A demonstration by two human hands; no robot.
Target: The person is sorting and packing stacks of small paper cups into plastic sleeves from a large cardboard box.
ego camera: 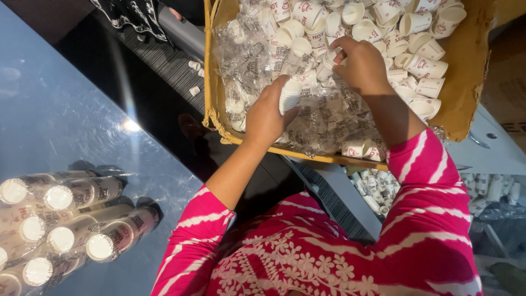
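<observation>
Left hand (267, 114) grip grasping cup stack (289, 95), right hand (359, 64) clasping loose cup (327, 67), plastic wrappers (329, 118) cluttering cardboard box (466, 82)

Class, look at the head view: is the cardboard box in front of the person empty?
No: the brown cardboard box holds many loose small white paper cups and clear plastic sleeves.

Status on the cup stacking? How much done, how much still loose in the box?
Done: several wrapped sleeves of stacked cups lie on the blue table. In hand: the left hand holds a short stack of paper cups, while the right hand picks among loose ones. Left: many loose paper cups and empty plastic wrappers fill the cardboard box.
</observation>
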